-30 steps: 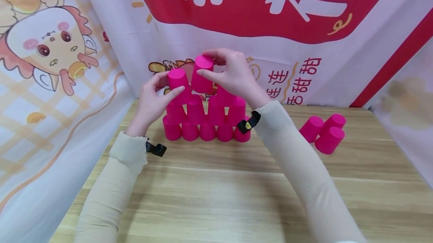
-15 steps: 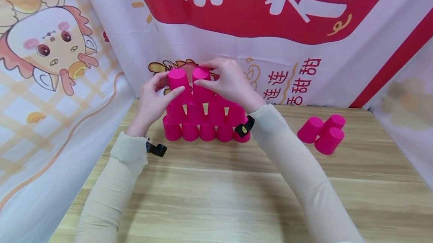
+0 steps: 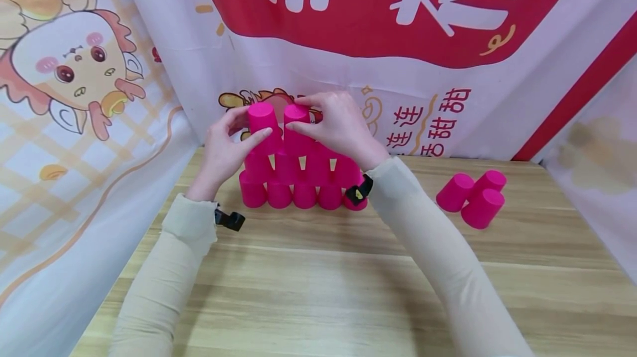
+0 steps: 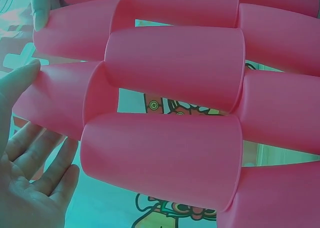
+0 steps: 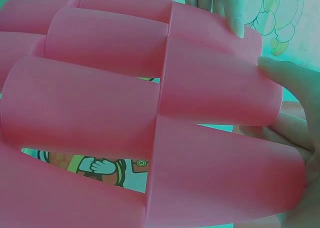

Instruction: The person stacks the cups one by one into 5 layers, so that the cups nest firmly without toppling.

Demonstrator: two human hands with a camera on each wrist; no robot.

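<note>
Upside-down pink cups form a pyramid (image 3: 303,180) at the back of the wooden table (image 3: 318,285), with a bottom row of several cups and a second row on it. My left hand (image 3: 230,138) pinches the left cup of the third row (image 3: 262,120) between thumb and forefinger. Beside it stands another third-row cup (image 3: 294,122), gripped by my right hand (image 3: 332,124). That hand hides whatever lies further right on this row. The right wrist view shows thumb and fingertip around this cup (image 5: 215,88). The left wrist view shows my palm (image 4: 30,188) beside the cup stack.
Three loose pink cups (image 3: 473,198) lie on their sides at the right of the table. Printed banners (image 3: 448,69) hang close behind and at both sides. Bare wood stretches in front of the pyramid.
My right hand has lowered its cup from above the pyramid down onto the third row beside the left cup. The left hand has stayed on its cup.
</note>
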